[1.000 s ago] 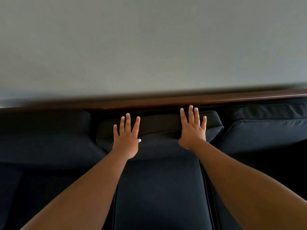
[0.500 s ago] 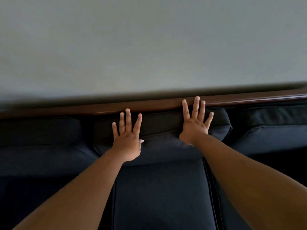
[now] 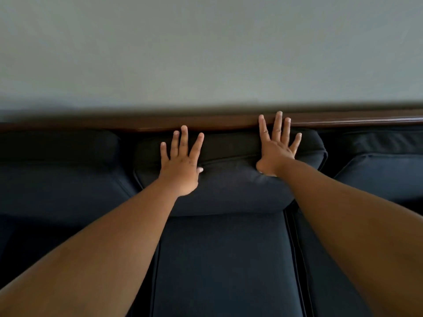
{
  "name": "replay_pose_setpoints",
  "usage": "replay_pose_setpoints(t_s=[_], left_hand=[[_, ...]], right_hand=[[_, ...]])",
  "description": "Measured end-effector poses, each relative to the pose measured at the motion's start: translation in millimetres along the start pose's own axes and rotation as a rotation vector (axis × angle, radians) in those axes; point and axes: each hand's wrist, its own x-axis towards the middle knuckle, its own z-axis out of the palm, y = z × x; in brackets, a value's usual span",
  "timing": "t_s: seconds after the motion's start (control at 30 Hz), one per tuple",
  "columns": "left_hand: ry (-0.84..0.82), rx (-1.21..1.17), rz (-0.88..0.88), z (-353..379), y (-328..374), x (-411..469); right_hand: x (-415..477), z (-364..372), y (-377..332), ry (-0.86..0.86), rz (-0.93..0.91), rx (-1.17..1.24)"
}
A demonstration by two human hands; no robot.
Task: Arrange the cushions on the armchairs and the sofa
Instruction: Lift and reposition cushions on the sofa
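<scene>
While the middle back cushion [image 3: 229,186] is pressed toward the wooden rail [image 3: 206,123] by the left hand [image 3: 180,165] and right hand [image 3: 275,154], both flat with fingers spread, equal pressure is best applied so it is seated squarely.

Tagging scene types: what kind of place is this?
Likely a living room or lounge: a dark sofa with a loose back cushion above a seat cushion, a wooden rail along its back, and a plain wall behind.
</scene>
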Motion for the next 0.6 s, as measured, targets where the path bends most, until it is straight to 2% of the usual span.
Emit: replay_pose_setpoints(t_s=[0.07, 0.13, 0.23, 0.3, 0.37, 0.43, 0.5, 0.6], left_hand=[[0.198, 0.024, 0.044, 16, 4, -25], [0.305, 0.009, 0.037, 47, 11, -66], [0.164, -0.04, -0.033, 102, 16, -145], [0.045, -0.05, -0.043, 134, 9, -201], [-0.072, -0.158, -0.091, 158, -1, -261], [-0.146, -0.287, -0.155, 166, -10, -320], [-0.211, -0.378, -0.193, 161, -18, -359], [-0.245, -0.42, -0.249, 130, -29, -382]], right_hand=[[-12, 5, 5, 0.087, -0.039, 0.03], [-38, 21, 10, 0.203, -0.082, 0.069], [-100, 68, 12, 0.231, -0.126, 0.119], [-147, 100, 13, 0.052, -0.18, 0.157], [-199, 128, 12, -0.166, -0.285, 0.166], [-252, 144, 9, -0.311, -0.355, 0.181], [-291, 149, 2, -0.394, -0.368, 0.205], [-323, 133, -18, -0.415, -0.398, 0.179]])
